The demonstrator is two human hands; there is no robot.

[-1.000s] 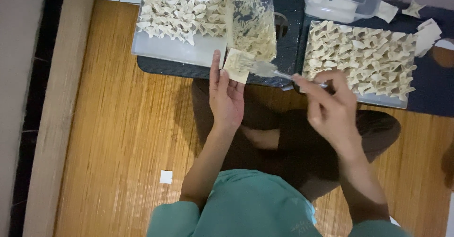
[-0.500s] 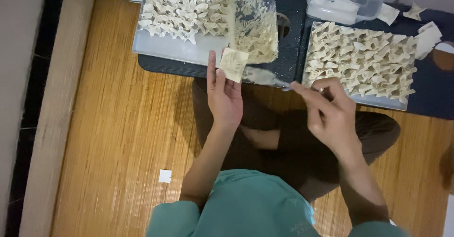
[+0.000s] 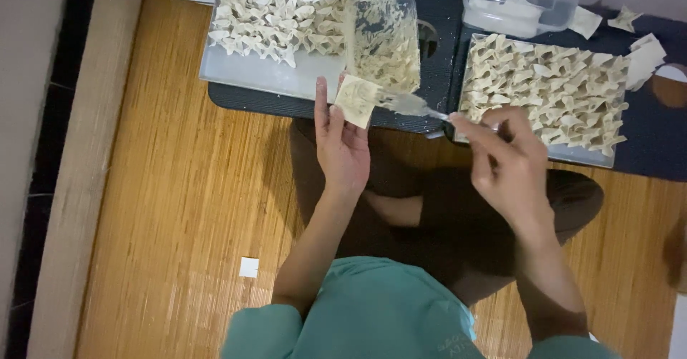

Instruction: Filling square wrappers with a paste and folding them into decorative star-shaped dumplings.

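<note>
My left hand [image 3: 342,146] holds a small square dough wrapper [image 3: 357,100] flat on its fingertips. My right hand [image 3: 504,162] grips the handle of a metal spoon [image 3: 410,105], whose bowl touches the wrapper's right edge. Just beyond the wrapper stands a clear plastic tub [image 3: 383,40] smeared with pale filling. A tray [image 3: 250,76] of several folded dumplings lies at the far left, and a second tray [image 3: 580,156] packed with folded dumplings lies to the right of my right hand.
Both trays rest on dark mats [image 3: 436,58] on a wooden floor [image 3: 164,209]. A clear lidded container [image 3: 522,5] and loose wrappers [image 3: 644,55] sit at the far right. A rolled mat [image 3: 86,166] runs along the left. A white scrap [image 3: 248,267] lies on the floor.
My left hand with the wrapper shifted slightly. The spoon came from near the tub to the wrapper's right edge, and my right hand moved a little.
</note>
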